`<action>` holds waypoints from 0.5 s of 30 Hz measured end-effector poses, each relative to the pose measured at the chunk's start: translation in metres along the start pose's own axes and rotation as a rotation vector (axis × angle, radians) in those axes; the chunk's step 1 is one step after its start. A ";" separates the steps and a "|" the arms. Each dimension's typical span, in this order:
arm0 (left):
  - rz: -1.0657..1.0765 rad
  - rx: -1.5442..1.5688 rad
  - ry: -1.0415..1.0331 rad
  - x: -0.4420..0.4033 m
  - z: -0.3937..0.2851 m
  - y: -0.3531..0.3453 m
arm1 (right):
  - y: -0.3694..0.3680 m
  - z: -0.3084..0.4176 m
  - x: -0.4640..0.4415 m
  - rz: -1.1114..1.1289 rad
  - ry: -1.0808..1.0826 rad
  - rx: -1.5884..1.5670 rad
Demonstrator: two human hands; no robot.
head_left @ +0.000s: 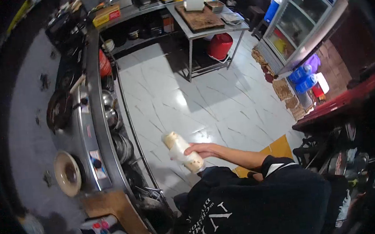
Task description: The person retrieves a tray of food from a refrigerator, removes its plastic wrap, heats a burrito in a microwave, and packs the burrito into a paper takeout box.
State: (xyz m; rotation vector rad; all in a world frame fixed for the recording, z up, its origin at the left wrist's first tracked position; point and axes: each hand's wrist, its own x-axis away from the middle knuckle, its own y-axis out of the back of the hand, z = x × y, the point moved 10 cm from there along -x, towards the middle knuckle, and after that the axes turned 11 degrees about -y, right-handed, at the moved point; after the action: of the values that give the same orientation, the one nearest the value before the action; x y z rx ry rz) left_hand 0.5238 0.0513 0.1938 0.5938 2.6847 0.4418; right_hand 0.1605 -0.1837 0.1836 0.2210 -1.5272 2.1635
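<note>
My right hand (202, 150) is closed round a pale roll (182, 152), held out in front of my black shirt (263, 203). The roll is a thick tilted cylinder, whitish in the middle and beige with brown spots towards its ends. It looks like rolled flatbread in a white wrapper, but I cannot be sure. My fingers partly cover its side, and the tiled floor shows beyond it. My left hand does not show.
A steel counter (107, 148) along the left carries a pan (59, 109), a wide bowl (67, 173) and a wooden board (113, 209). Pots (122, 147) sit below. Ahead stands a table with a chopping board (198, 18). A glass-door fridge (304, 17) and cardboard (281, 147) lie rightward.
</note>
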 end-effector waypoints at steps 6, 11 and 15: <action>0.046 0.035 0.104 -0.011 -0.006 -0.061 | 0.045 0.124 0.019 -0.151 0.176 -0.014; 0.032 0.092 0.296 0.002 0.015 -0.076 | 0.069 0.205 -0.004 -0.190 0.295 -0.081; 0.223 0.376 0.452 -0.012 0.015 -0.187 | 0.078 0.255 -0.029 -0.163 0.340 -0.186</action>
State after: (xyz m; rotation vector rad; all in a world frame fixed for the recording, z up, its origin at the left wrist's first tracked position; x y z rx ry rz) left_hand 0.4758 -0.1124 0.1142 1.0118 3.1788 0.1311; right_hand 0.1135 -0.4473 0.1994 -0.0802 -1.4463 1.8106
